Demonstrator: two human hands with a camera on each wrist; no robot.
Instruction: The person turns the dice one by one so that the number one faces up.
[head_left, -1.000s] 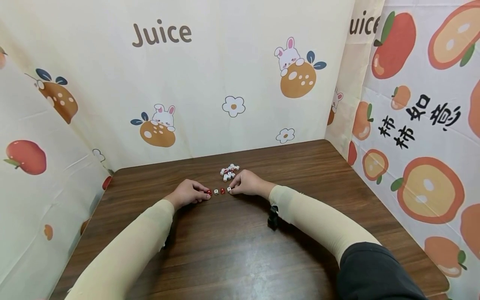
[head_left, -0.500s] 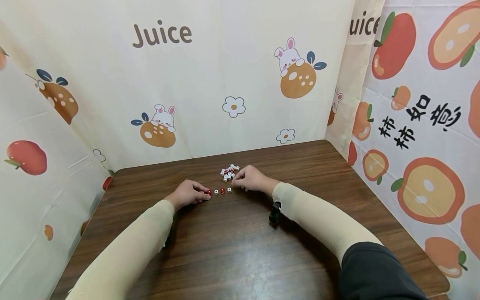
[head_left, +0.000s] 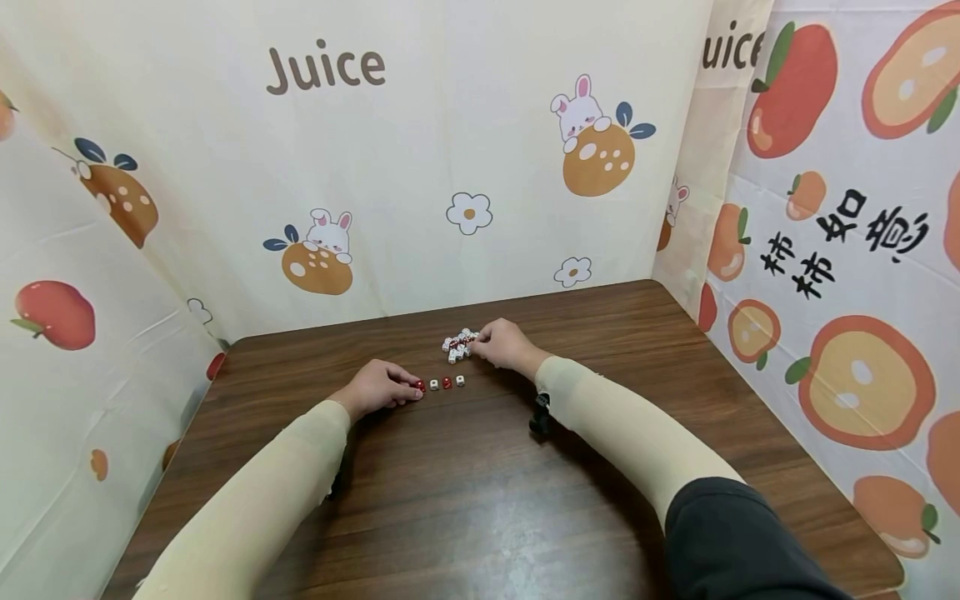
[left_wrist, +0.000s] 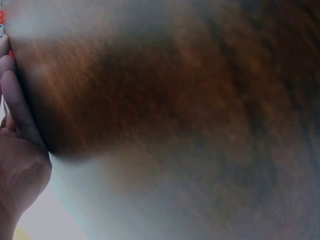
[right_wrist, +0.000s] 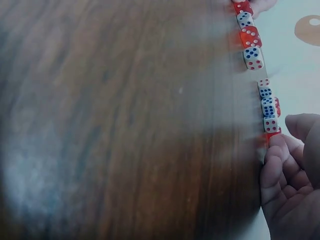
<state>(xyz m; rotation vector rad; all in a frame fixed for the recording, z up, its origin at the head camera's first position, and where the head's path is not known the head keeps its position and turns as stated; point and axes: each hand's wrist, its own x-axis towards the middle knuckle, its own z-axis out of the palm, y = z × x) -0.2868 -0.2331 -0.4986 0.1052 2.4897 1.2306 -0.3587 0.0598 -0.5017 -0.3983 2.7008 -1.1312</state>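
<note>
Four-sided gaps aside, a short row of small dice lies on the table. My left hand (head_left: 378, 386) pinches the red die (head_left: 420, 386) at its left end between thumb and fingers. Beside it stand a white die (head_left: 433, 385), another red die (head_left: 447, 382) and a white die (head_left: 461, 381), slightly apart. Behind the row is a pile of red and white dice (head_left: 454, 346). My right hand (head_left: 504, 345) reaches the pile's right edge. In the right wrist view its fingertips (right_wrist: 276, 142) are at a red die (right_wrist: 272, 135), with the thumb apart from it.
The brown wooden table (head_left: 450, 500) carries the dice. A printed cloth wall (head_left: 420, 167) rises behind its far edge, and more printed cloth (head_left: 825, 275) hangs at the right. A small black device (head_left: 540, 417) sits under my right wrist.
My right hand has let go of the white die at the row's right end and moved back to the pile. My left hand stays on the red die.
</note>
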